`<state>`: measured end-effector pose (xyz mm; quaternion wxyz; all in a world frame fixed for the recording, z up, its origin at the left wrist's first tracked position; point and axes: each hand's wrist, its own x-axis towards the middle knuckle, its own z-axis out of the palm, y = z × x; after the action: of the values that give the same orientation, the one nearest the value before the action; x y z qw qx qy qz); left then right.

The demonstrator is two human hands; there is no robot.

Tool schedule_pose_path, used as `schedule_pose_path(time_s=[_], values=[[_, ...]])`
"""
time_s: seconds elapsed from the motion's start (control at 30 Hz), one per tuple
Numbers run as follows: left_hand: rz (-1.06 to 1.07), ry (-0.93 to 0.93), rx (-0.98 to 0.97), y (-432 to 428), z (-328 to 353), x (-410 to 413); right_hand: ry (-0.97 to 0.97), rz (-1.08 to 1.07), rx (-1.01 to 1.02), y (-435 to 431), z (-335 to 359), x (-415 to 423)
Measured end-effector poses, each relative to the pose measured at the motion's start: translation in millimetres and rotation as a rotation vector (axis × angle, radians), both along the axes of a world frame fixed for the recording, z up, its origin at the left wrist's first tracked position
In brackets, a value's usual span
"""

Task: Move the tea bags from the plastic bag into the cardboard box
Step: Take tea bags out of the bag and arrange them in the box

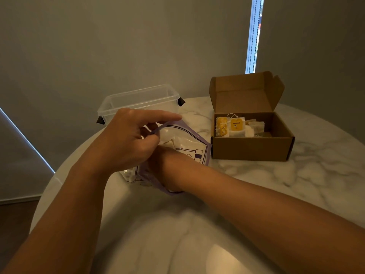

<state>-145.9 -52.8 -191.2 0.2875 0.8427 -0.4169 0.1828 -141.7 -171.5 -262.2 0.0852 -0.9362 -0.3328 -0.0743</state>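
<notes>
- Item 1: yellow tag (236, 124) on a tea bag (242, 131) in the cardboard box (250, 149), right of centre. We read one dark line of capitals, possibly "MOMENT", though the letters are blurred. A small dark emblem sits below.
- Item 2: second yellow tag (222, 123), left end of the same box. The print is too small for us to read.
- Item 3: plastic bag (189, 143), centre. We see purple line print, and its words are illegible.

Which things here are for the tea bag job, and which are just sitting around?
For the job: plastic bag, its rim pinched by the left hand, right hand inside it; open cardboard box; tea bags lying in the box.
Just sitting there: clear plastic tub behind the bag; marble table.
</notes>
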Motion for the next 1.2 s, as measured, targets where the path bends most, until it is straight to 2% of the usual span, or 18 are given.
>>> schedule_pose_path(time_s=[0.2,0.4,0.57,0.73,0.87,1.03,1.13,1.2], values=[[-0.005,0.002,-0.008,0,-1,-1,-0.083,-0.046,0.102,-3,-9,1],[0.004,0.004,0.005,0,0,0,-0.021,-0.068,0.277,-35,4,-20],[0.003,0.006,0.010,0,0,0,0.076,-0.103,0.571,-63,27,-44],[0.012,0.026,0.011,1,0,0,0.356,-0.099,0.886,-91,51,-52],[-0.002,0.023,-0.013,2,0,-1,0.450,-0.052,1.110,-124,67,-49],[-0.052,0.027,-0.006,4,1,2,0.289,-0.169,1.340,-186,81,-43],[-0.110,0.076,-0.037,8,2,3,0.093,-0.380,1.245,-217,77,-37],[-0.142,0.117,-0.062,10,3,3,-0.052,-0.579,1.056,-230,70,-30]])
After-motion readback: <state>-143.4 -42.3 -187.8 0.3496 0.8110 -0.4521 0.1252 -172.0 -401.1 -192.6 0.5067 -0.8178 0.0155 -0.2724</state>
